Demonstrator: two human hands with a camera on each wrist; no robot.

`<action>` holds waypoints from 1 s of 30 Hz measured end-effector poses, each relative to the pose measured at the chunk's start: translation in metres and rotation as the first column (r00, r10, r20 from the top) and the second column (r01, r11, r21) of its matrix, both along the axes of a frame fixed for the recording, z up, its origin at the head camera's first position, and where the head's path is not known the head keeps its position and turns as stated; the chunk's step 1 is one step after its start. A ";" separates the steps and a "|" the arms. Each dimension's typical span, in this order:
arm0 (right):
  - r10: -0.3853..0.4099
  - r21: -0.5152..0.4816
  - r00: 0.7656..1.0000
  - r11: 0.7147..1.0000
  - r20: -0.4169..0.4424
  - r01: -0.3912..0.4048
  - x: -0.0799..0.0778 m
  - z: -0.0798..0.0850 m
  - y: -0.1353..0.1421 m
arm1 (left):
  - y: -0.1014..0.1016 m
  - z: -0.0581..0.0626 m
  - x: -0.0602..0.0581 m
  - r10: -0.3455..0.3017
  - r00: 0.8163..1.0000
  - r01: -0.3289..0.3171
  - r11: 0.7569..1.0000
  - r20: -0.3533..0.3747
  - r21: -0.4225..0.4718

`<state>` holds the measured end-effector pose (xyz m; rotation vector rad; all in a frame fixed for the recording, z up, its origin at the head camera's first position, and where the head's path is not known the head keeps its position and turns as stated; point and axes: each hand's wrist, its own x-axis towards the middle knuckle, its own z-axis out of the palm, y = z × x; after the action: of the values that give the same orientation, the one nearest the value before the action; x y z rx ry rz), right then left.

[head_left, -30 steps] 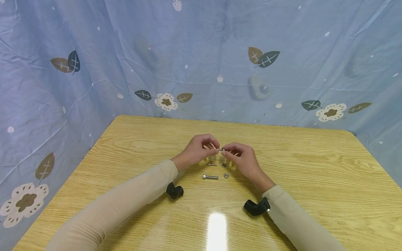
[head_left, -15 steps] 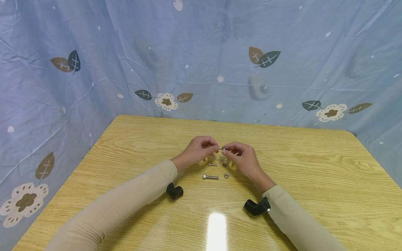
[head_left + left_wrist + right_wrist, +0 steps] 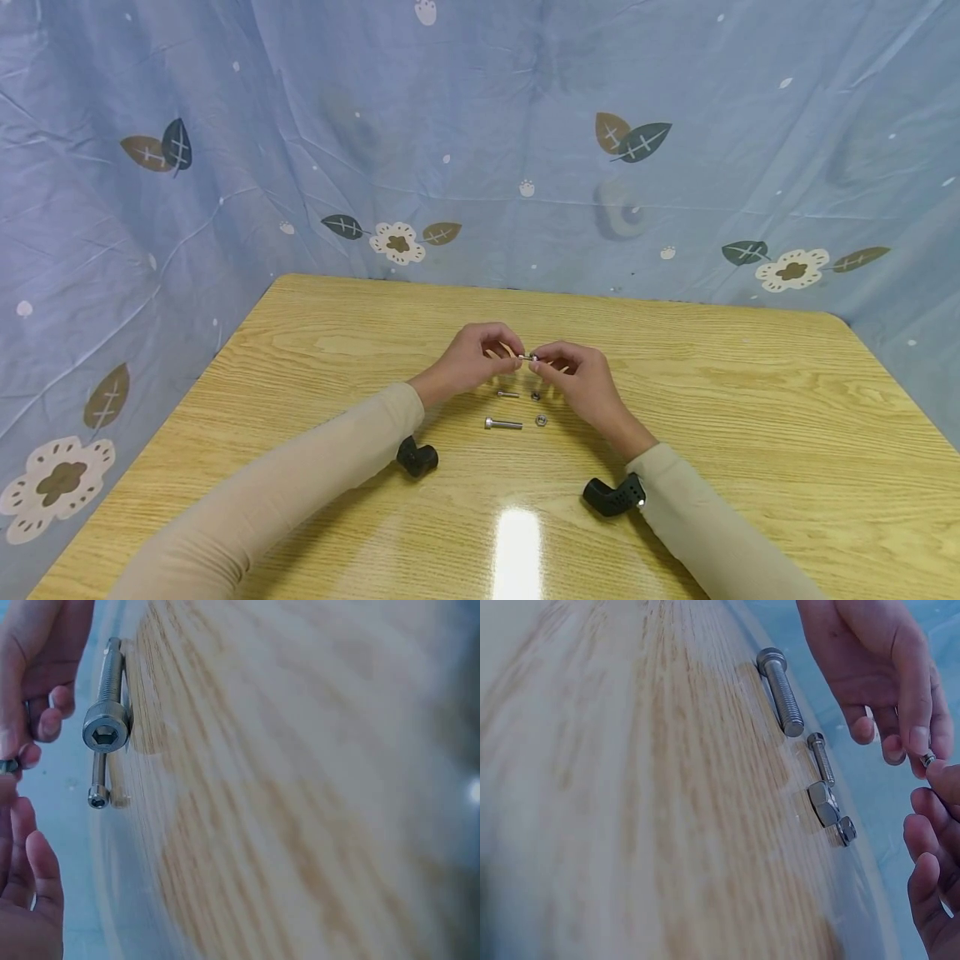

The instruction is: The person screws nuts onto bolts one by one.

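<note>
Both hands meet above the far middle of the table. My left hand [image 3: 472,357] pinches a small metal bolt [image 3: 526,357] by its left end, mostly covered by the fingertips. At its right end my right hand [image 3: 587,382] pinches a nut [image 3: 535,357] between thumb and forefinger. The right wrist view shows only a sliver of metal between the two hands' fingertips. Below them on the table lie a small socket-head bolt [image 3: 507,394] and a small nut [image 3: 536,396]. Nearer the person are a larger socket-head bolt [image 3: 503,423] and a larger nut [image 3: 542,421].
The wooden table [image 3: 337,517] reaches back to a blue patterned curtain [image 3: 480,150]. Black wrist mounts [image 3: 615,495] stick out from both sleeves close over the tabletop. A bright light reflection lies at the front middle.
The left fingers shift slightly down and then back up at the bolt, and more of the bolt shows now than half a second ago. The right hand stays almost still. The loose bolts and nuts have not moved.
</note>
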<state>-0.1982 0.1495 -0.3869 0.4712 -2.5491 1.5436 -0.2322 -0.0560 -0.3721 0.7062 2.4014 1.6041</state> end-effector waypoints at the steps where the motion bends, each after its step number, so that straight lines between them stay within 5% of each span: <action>1: 0.002 -0.002 1.000 1.000 -0.002 -0.002 0.000 0.000 0.000 | 0.000 0.000 0.000 -0.004 1.000 0.004 1.000 -0.003 -0.003; 13: 0.000 -0.019 1.000 1.000 0.014 0.000 0.001 0.001 -0.001 | -0.001 -0.001 0.000 -0.026 0.996 0.029 0.999 0.089 -0.032; 30: 0.011 -0.010 1.000 1.000 0.003 -0.011 0.001 -0.001 -0.001 | 0.000 0.001 0.001 0.007 0.999 -0.007 1.000 0.050 -0.004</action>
<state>-0.1974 0.1489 -0.3879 0.4830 -2.5445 1.5616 -0.2312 -0.0559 -0.3707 0.6504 2.3740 1.5993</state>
